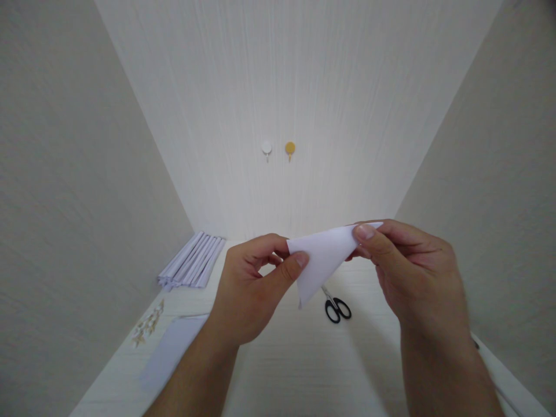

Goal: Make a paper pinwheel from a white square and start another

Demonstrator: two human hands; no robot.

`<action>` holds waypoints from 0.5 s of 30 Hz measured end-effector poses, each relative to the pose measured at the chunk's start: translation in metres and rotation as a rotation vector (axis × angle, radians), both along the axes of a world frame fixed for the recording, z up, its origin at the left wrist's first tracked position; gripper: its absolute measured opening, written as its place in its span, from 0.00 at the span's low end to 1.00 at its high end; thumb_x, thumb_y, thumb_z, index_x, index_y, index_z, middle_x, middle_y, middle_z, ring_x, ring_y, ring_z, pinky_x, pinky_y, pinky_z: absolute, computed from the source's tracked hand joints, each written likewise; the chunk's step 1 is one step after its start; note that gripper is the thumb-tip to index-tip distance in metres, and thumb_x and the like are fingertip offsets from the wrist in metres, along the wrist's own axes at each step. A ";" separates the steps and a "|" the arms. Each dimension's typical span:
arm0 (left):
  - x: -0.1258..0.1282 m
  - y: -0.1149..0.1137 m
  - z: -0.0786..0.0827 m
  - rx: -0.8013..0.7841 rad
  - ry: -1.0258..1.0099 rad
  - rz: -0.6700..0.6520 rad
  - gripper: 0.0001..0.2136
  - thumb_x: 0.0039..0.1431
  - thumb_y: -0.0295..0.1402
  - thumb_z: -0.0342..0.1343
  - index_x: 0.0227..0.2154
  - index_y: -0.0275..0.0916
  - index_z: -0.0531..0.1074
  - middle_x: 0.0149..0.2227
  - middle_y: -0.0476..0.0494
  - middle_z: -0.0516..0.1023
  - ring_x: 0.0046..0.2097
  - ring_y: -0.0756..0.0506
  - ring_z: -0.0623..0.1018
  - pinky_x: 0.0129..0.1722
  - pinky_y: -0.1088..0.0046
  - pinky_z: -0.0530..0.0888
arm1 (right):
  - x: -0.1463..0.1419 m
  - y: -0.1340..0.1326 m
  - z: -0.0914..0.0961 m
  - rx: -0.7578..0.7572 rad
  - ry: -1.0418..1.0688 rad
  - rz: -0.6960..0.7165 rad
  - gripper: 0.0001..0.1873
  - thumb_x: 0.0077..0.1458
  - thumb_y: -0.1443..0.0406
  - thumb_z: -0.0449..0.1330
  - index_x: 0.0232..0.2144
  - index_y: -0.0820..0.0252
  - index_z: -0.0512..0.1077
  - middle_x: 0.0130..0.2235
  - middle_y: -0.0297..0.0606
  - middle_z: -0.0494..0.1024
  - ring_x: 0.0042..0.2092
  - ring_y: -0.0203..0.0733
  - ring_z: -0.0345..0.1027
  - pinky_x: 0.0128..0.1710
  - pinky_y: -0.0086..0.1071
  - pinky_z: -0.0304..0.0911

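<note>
A folded white sheet of paper (324, 255), triangular in outline, is held up above the table between both hands. My left hand (256, 289) pinches its left corner, thumb on the near face and fingers behind. The right corner is gripped by my right hand (412, 272), with the thumb pressed near the tip. One point of the triangle hangs downward. Below and behind the paper, scissors (336, 308) with black handles lie on the table; their blades are mostly hidden by the paper.
Rolled white paper tubes (191, 260) lie stacked at the back left. Nearer are small gold-and-white pieces (148, 324) and flat white paper (174, 350), partly behind my left forearm. A white hook (266, 148) and a yellow hook (290, 149) are on the back wall. Walls flank the table (299, 370).
</note>
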State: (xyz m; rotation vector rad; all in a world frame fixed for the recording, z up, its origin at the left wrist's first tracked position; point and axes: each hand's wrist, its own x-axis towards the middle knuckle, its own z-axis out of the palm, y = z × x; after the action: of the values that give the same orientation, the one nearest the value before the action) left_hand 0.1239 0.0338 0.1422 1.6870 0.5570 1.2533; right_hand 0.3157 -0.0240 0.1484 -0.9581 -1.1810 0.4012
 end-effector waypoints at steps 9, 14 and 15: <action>0.001 -0.001 0.000 0.002 -0.050 -0.007 0.04 0.58 0.32 0.65 0.29 0.41 0.80 0.28 0.49 0.78 0.31 0.50 0.74 0.30 0.76 0.69 | -0.001 -0.002 0.002 0.036 0.023 0.027 0.09 0.59 0.61 0.66 0.28 0.54 0.82 0.29 0.35 0.80 0.32 0.40 0.72 0.33 0.35 0.69; 0.000 0.000 -0.001 0.001 -0.042 0.000 0.04 0.57 0.32 0.66 0.27 0.41 0.79 0.27 0.50 0.77 0.31 0.51 0.73 0.29 0.76 0.68 | 0.002 -0.002 0.001 0.056 0.032 0.039 0.06 0.60 0.61 0.66 0.32 0.53 0.84 0.29 0.35 0.80 0.33 0.40 0.72 0.34 0.35 0.70; 0.000 0.000 0.000 -0.002 -0.036 -0.003 0.05 0.57 0.32 0.66 0.27 0.41 0.79 0.27 0.50 0.76 0.30 0.51 0.72 0.29 0.76 0.68 | 0.002 -0.002 0.000 0.061 0.033 0.038 0.06 0.60 0.62 0.66 0.32 0.53 0.84 0.29 0.34 0.81 0.33 0.40 0.72 0.34 0.35 0.69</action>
State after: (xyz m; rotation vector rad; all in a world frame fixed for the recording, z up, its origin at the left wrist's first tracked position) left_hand 0.1236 0.0338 0.1418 1.6598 0.5336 1.2779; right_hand 0.3177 -0.0259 0.1488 -0.8743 -1.1765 0.4072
